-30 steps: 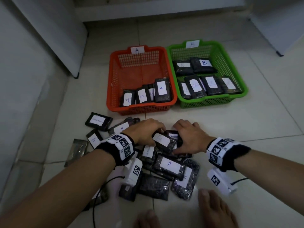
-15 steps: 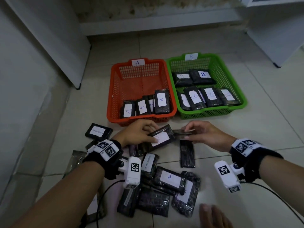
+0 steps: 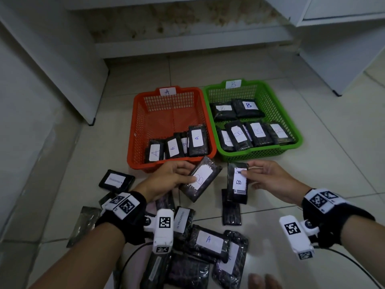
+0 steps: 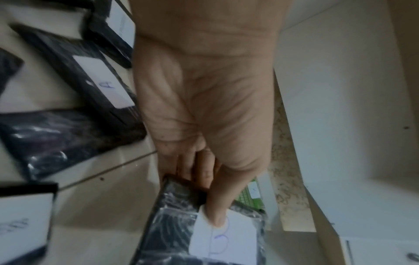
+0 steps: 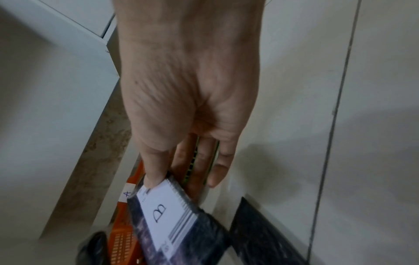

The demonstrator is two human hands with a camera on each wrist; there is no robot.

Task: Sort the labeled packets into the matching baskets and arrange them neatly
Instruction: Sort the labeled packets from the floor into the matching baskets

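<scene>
My left hand (image 3: 166, 180) pinches a black packet (image 3: 201, 179) with a white label marked B, thumb on the label; the same packet (image 4: 204, 231) shows in the left wrist view. My right hand (image 3: 268, 178) pinches a second B packet (image 3: 237, 183) by its top edge, label up; in the right wrist view this packet (image 5: 172, 215) hangs below my thumb. Both are held just in front of the orange basket (image 3: 137, 130) tagged A and the green basket (image 3: 291, 122) tagged B. Each basket holds several labelled packets.
Several loose packets lie on the tiled floor near me, one marked A (image 3: 208, 240), one face down (image 3: 231, 211), one reading "in progress" (image 3: 116, 181). White cabinet panels (image 3: 62, 69) stand left and at the far right. Toes (image 3: 262, 281) show at the bottom edge.
Both hands have lifted from the pile, each with a packet, and moved apart toward the baskets. The packets have turned label up, so their B marks now show.
</scene>
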